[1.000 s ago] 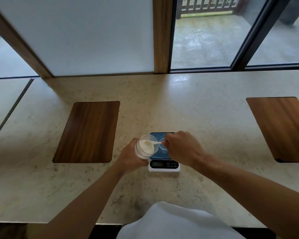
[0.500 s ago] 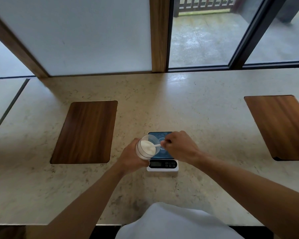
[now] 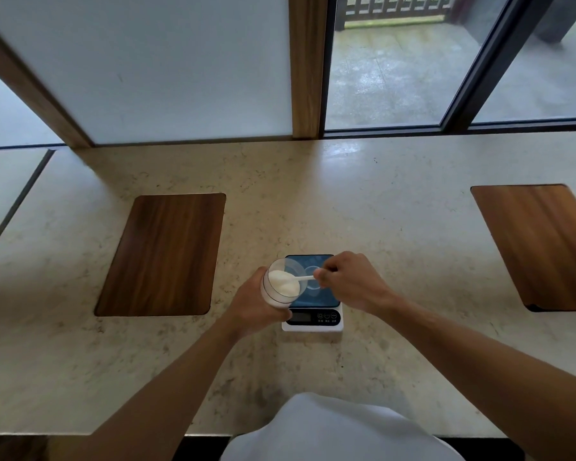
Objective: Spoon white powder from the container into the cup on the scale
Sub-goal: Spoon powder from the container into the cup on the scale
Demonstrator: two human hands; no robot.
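scale (image 3: 313, 322) on counter (image 3: 379, 201), cup (image 3: 313, 281) on scale, container (image 3: 280, 287) at its left, wooden inlays (image 3: 162, 254) either side

The powder (image 3: 282, 282) and spoon (image 3: 305, 278) between the hands were white. The container (image 3: 275, 294) was clear. The scale (image 3: 313, 324) had a white body, blue top and black panel. The table (image 3: 379, 211) was cream with brown speckles; the boards (image 3: 163, 254) beyond each hand were dark streaked wood.

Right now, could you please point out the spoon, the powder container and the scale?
spoon (image 3: 305, 278), head view, on its white handle.
powder container (image 3: 269, 294), head view, on its clear side wall.
scale (image 3: 299, 317), head view, on its display.
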